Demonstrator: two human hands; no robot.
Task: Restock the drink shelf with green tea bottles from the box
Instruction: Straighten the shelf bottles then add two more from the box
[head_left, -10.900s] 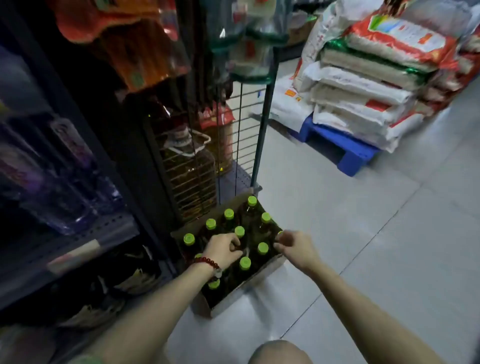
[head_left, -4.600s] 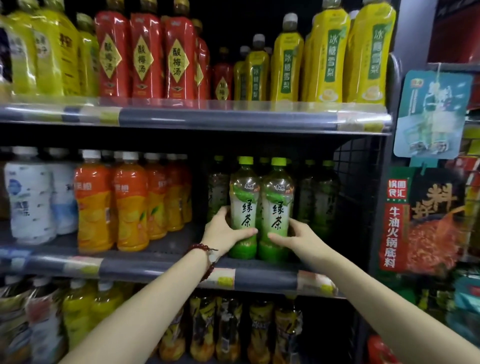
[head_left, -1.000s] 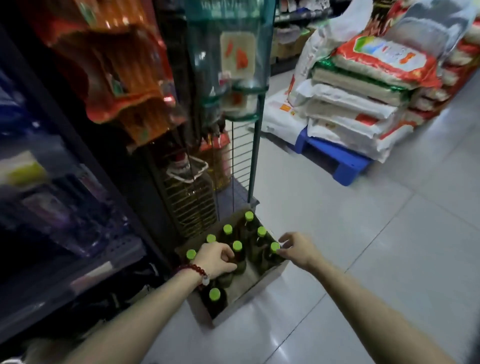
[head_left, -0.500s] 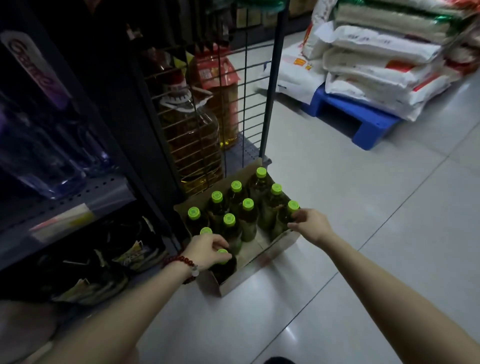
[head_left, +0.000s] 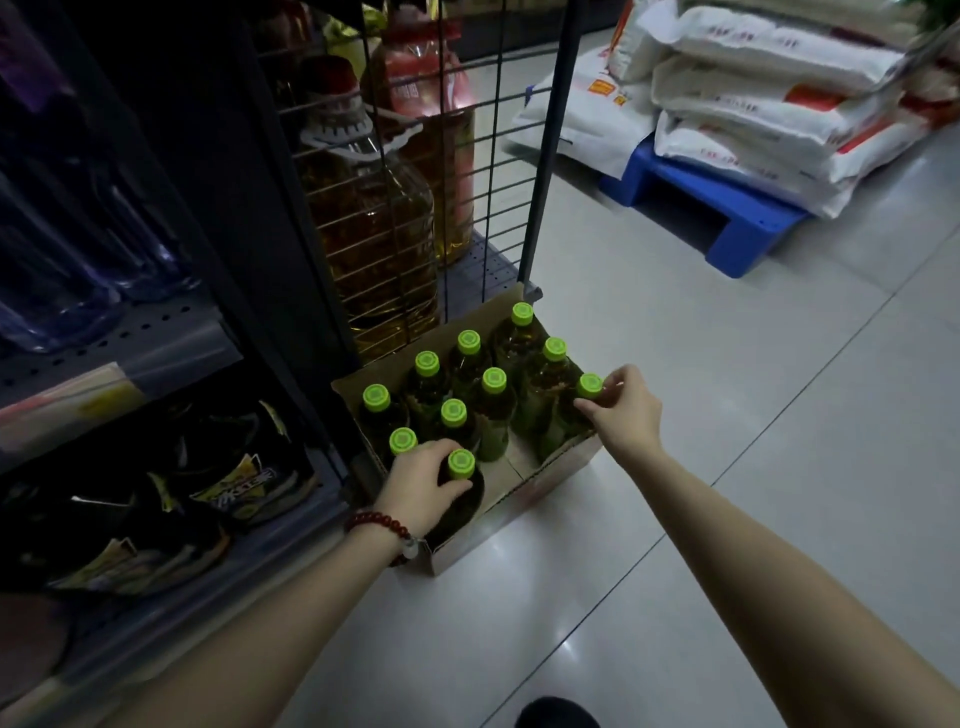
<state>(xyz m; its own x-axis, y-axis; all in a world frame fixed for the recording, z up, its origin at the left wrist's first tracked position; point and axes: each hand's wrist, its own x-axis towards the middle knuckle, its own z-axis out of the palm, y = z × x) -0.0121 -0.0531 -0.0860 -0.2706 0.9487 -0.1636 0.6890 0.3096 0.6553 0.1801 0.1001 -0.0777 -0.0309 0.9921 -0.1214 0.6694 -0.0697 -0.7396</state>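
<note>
An open cardboard box (head_left: 550, 475) sits on the floor beside the dark shelving. Several green tea bottles with lime-green caps stand upright in it. My left hand (head_left: 423, 486) is wrapped around the neck of the nearest bottle (head_left: 461, 465) at the box's front left corner. My right hand (head_left: 626, 410) grips the neck of the bottle (head_left: 589, 385) at the box's right side. Both bottles still stand inside the box. The drink shelf with the green tea row is out of view.
A wire rack (head_left: 488, 171) holding big cooking-oil jugs (head_left: 374, 228) stands just behind the box. Dark snack packs (head_left: 234, 483) lie on the low shelf at left. White sacks (head_left: 769, 98) are stacked on a blue pallet (head_left: 727, 228) at far right. Tiled floor spreads to the right.
Since the shelf placement, I am back over the box. Over the last second both hands have settled on two bottle necks, and the view has come closer to the box.
</note>
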